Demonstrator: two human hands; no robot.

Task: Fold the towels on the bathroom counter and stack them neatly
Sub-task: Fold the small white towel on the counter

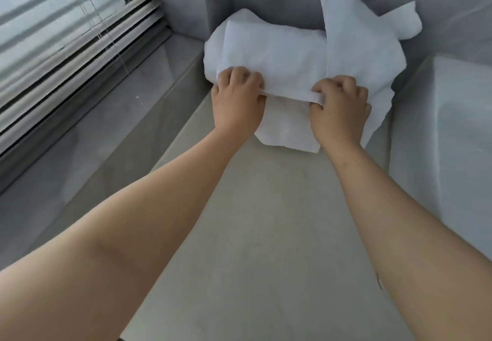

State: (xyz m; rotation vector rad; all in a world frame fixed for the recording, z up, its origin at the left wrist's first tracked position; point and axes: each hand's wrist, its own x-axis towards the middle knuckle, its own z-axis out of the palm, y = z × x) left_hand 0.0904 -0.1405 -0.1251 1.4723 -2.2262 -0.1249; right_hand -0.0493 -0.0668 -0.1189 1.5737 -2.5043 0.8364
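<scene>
Your fingertips are buried in cloth, and you cannot tell how many white towels (279, 53) are in the heap. Your left hand (238, 98) and right hand (340, 106), set apart, each grip the hemmed edge (290, 95) stretched between them. The towels lie crumpled on the tabletop (266, 234) just beyond your hands, one flap hanging below them.

window blinds (66, 47) left, white basin (452, 127) right

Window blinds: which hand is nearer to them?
Left. The left hand grips the white towel on the side toward the window blinds; the right hand grips it farther away.
</scene>
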